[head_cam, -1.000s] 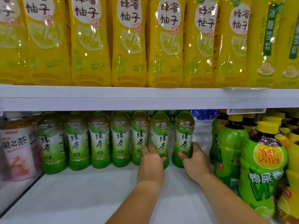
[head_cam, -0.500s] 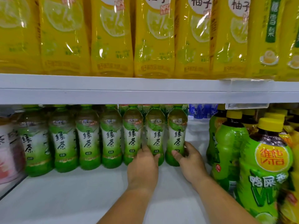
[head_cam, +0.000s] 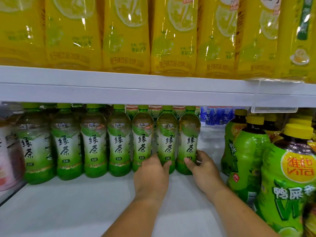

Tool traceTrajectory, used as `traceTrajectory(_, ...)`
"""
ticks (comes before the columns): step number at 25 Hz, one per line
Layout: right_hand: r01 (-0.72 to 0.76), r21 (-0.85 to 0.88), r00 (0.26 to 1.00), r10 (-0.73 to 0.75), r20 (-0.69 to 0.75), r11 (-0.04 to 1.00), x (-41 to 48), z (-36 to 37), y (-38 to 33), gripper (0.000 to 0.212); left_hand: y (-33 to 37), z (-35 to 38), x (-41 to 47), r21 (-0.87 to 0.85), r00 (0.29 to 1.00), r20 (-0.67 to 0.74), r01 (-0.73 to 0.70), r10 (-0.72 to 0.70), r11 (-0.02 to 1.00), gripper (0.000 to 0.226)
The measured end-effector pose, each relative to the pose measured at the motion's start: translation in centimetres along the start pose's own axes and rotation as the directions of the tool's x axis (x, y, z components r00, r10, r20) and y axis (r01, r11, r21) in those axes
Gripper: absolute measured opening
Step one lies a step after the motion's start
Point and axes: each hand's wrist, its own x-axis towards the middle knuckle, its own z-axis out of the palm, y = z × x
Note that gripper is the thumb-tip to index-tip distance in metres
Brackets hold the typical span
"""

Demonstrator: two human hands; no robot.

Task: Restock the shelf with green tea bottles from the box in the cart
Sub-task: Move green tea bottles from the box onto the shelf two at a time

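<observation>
green tea bottles [head_cam: 93,144]: clear, green caps, white-green labels reading 绿茶, one row on shelf [head_cam: 68,211] | left hand [head_cam: 151,173]: grasping second-from-right bottle [head_cam: 168,141] | right hand [head_cam: 203,168]: grasping rightmost bottle [head_cam: 189,141]

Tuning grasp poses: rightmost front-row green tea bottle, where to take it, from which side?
Take the rightmost green tea bottle at its narrowed lower waist, coming from the front right. Its neighbour crowds the left side, the upper shelf hangs just over the cap, and the right side is open.

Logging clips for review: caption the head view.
The left hand and right hand each hold one of the two rightmost green tea bottles on the white shelf, beneath yellow bottles.
</observation>
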Motion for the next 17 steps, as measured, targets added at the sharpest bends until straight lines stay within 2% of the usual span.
traceTrajectory(12, -0.034, -0.016, 0.999, 0.035, 0.031, 0.999, -0.2, -0.2, -0.2, 0.022, -0.4, -0.6, -0.4, -0.143, 0.999, 0.022, 0.026, -0.023, 0.989, 0.03)
traceTrajectory(14, -0.055, -0.052, 0.998, 0.056, 0.03, 0.997, -0.3, -0.2, -0.5, 0.022, -0.6, -1.0, -0.7, -0.187, 0.997, 0.061, 0.049, -0.038, 0.981, 0.027)
traceTrajectory(17, -0.072, -0.13, 0.995, 0.08, 0.056, 0.989, -1.3, -0.2, -1.6, 0.035, -0.5, -2.0, -1.6, -0.309, 0.984, 0.163, 0.113, -0.064, 0.944, 0.023)
